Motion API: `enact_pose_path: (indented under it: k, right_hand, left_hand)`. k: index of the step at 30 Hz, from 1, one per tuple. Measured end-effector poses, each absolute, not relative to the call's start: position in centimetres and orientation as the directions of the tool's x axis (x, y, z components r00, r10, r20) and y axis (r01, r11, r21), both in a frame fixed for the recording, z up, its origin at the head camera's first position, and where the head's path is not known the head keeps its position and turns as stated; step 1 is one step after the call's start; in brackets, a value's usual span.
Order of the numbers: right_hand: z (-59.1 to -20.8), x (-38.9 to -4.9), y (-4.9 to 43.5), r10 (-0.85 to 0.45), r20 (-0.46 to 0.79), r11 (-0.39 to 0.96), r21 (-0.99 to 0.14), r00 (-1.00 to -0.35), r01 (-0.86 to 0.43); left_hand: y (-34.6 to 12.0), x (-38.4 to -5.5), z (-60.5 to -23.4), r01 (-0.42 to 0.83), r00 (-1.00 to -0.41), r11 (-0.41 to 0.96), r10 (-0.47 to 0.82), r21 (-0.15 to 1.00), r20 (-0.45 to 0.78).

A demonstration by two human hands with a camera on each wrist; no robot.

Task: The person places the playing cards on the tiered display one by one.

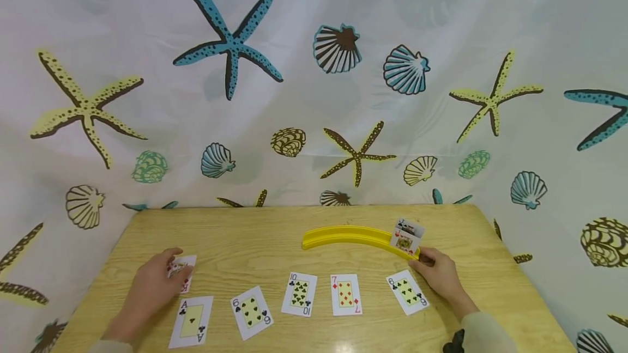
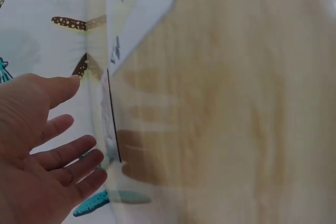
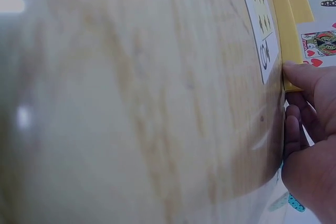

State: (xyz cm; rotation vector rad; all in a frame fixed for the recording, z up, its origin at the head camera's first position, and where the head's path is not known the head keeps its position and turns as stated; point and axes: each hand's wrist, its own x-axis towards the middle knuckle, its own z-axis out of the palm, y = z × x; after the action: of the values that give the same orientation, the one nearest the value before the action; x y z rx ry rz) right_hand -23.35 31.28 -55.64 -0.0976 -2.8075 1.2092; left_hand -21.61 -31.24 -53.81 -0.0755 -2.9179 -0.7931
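My left hand (image 1: 156,282) is over a red king card (image 1: 188,266) at the left of the table, partly covering it. In the left wrist view the left hand (image 2: 52,150) has its fingers spread and relaxed, with nothing held. At the right, my right hand (image 1: 438,272) pinches the right end of a curved yellow card holder (image 1: 343,231). The right wrist view shows the thumb of my right hand (image 3: 315,114) against the holder's end (image 3: 289,40). Two jack cards stand in the holder, a jack of hearts (image 1: 405,242) before a black jack (image 1: 411,227).
Face up in a row near the front lie an ace of clubs (image 1: 191,321), a six of spades (image 1: 252,312), a ten of clubs (image 1: 299,294), a seven of diamonds (image 1: 345,294) and a six of clubs (image 1: 408,292). A patterned cloth (image 1: 294,97) hangs around the wooden table (image 1: 235,233).
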Motion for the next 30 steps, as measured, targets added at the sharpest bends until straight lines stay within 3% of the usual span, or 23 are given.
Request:
enact_pose_path:
  k: [6,12,19,30]
  right_hand:
    - [-55.5,-23.4,31.2,0.092,0.037,0.687,-0.726,-0.995,0.037]
    - [-55.5,-23.4,31.2,0.085,0.027,0.687,-0.725,-0.996,0.038]
    - [-55.6,-23.4,31.2,0.083,0.028,0.686,-0.726,-0.996,0.037]
    - [-55.9,-23.5,31.3,0.092,0.031,0.686,-0.726,-0.995,0.041]
  left_hand:
    - [-32.5,-21.4,-54.5,0.083,-0.991,0.9,0.03,0.428,0.129]
    - [-33.3,-21.5,-54.8,0.018,-0.999,0.933,0.003,0.361,0.043]
    - [-33.3,-21.5,-54.7,-0.015,-1.0,0.933,-0.006,0.359,-0.027]
    - [-33.5,-21.6,-55.0,-0.004,-0.999,0.933,0.011,0.36,-0.038]
